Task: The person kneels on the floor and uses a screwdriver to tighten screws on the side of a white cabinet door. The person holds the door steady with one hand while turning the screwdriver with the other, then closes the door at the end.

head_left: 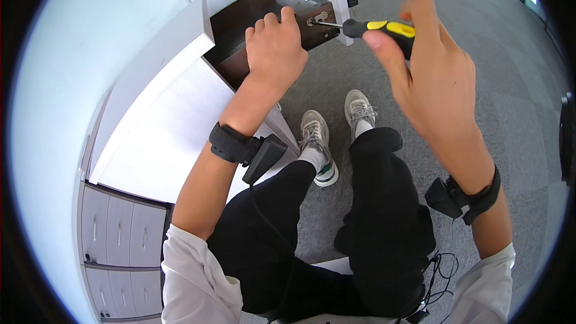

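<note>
Pale blue-white wall on the far left, and low beside it, grey drawer units with slim handles. Next along, a white cabinet, its broad side bent by the lens, and rising above it a drawer, dark brown inside, pulled out. Here's the left wrist, wearing a black strap with a boxy black device, a cable trailing down over black trousers. And the left hand: knuckles up, narrow, fingers bent over the drawer's near side; the fingertips are hidden, so whether it's gripping, I cannot tell!

Just right of it, a small round fitting in the drawer's wall, close to the white drawer front, and the screwdriver's thin shaft points straight at it, tip right at the spot! Below, one pale sneaker, then the other, on grey carpet. Now the screwdriver itself, black and yellow, lying nearly level, its handle wrapped by the right hand, thumb pressed along the near side. Farther down that arm, a second black device sits on the wrist.
</note>
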{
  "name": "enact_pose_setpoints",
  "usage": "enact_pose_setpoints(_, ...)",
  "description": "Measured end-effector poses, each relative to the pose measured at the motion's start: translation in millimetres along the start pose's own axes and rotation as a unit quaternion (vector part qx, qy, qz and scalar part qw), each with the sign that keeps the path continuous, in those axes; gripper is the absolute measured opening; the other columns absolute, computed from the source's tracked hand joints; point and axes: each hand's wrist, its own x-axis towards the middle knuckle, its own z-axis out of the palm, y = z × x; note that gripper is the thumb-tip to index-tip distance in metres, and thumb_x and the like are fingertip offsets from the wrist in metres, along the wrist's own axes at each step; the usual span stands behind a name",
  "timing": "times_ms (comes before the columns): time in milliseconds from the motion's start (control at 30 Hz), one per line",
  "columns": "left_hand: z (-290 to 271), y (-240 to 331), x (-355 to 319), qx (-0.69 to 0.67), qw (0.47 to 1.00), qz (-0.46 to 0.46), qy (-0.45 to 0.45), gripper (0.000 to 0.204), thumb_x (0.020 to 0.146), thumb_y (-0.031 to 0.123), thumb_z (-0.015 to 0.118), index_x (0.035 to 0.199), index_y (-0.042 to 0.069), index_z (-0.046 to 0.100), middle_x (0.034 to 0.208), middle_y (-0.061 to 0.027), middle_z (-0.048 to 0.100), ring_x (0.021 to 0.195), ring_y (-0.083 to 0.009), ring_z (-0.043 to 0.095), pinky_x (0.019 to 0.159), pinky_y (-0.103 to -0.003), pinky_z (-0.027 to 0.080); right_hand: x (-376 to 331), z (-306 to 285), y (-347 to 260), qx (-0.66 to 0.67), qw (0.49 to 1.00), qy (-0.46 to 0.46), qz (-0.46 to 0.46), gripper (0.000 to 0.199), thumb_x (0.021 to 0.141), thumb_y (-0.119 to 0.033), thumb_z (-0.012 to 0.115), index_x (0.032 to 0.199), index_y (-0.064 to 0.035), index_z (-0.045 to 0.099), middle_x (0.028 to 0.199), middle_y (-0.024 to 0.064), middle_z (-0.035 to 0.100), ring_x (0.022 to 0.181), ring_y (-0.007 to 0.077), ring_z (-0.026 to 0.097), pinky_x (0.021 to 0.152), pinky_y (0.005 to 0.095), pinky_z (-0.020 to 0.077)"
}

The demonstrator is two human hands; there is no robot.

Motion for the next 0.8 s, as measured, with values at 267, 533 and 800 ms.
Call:
enact_pose_setpoints(267, 4, -1, -1, -0.005, 0.999, 0.019, 0.038, 0.039, 0.071, 0.005, 0.071, 0.107, 0.003, 0.056, 0.095, -0.0179, 0.063, 0.093, -0.0364, 0.065, 0.081, -0.048, 0.048, 2, -10, 8, 0.016, 0.989, 0.036, -0.143, 0.045, 0.087, -0.021, 0.081, 0.116, -0.0026, 0.051, 0.094, 0.0142, 0.061, 0.077, 0.0334, 0.066, 0.069, 0.0368, 0.0558)
enact_pose_setpoints(533, 1, 0, -1, -0.001, 1.0, 0.015, 0.012, 0.039, 0.073, 0.006, 0.071, 0.109, 0.002, 0.055, 0.098, -0.0185, 0.063, 0.094, -0.0361, 0.065, 0.082, -0.048, 0.048, 2, 3, 7, 0.01, 0.993, 0.071, -0.091, 0.047, 0.083, -0.015, 0.084, 0.115, -0.0035, 0.053, 0.094, 0.0117, 0.062, 0.076, 0.0299, 0.066, 0.066, 0.0343, 0.0547)
enact_pose_setpoints(800, 0, -2, -2, 0.015, 0.999, 0.031, 0.021, 0.04, 0.074, 0.006, 0.071, 0.11, 0.002, 0.054, 0.097, -0.0189, 0.062, 0.093, -0.0362, 0.064, 0.081, -0.047, 0.048, -3, 1, 9, 0.051, 0.979, 0.048, -0.189, 0.05, 0.079, -0.015, 0.087, 0.116, -0.0055, 0.053, 0.092, 0.0094, 0.061, 0.072, 0.0276, 0.063, 0.064, 0.0304, 0.0536)
